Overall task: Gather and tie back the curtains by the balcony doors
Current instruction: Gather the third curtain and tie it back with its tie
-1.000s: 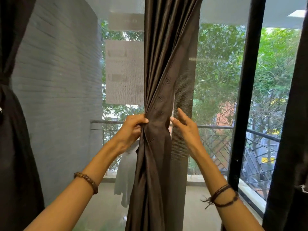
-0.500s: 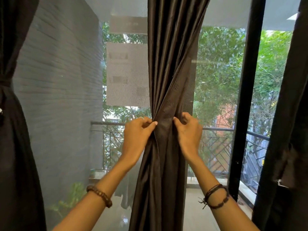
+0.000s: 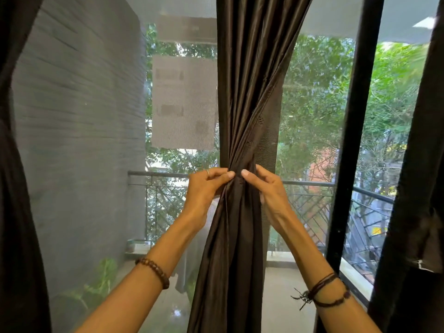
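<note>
1. My left hand (image 3: 204,188) and my right hand (image 3: 269,191) meet at the waist of the middle curtain (image 3: 242,92), straight ahead of me. Each hand has its fingers curled in, pinching the gathered cloth from its own side, thumbs nearly touching across the bunch.
2. To the far left hangs another dark curtain (image 3: 16,212), cinched partway up; to the far right a third dark curtain (image 3: 418,188) drapes down, with a small pale tag (image 3: 419,263) on it.
3. A black door frame (image 3: 353,140) stands upright between the middle curtain and the right one. Beyond the mesh screen (image 3: 266,131) and glass lie a grey ribbed wall (image 3: 79,116) on the left, a metal balcony railing (image 3: 310,183), and green trees (image 3: 319,104) farther off.
4. The middle curtain is a smooth brown fabric with a slight sheen, falling in long narrow pleats that twist together where I pinch it, then flare below. Small embroidered motifs dot one fold.
5. A beaded bracelet (image 3: 153,272) circles my left wrist; dark cords (image 3: 329,292) with frayed ends wrap my right. A thin ring (image 3: 207,172) sits on a left finger.
6. The pale panel (image 3: 183,102) beyond the screen carries marks too blurred to read. The curtain tops and hems are cut off, and my fingertips behind the cloth are hidden.
</note>
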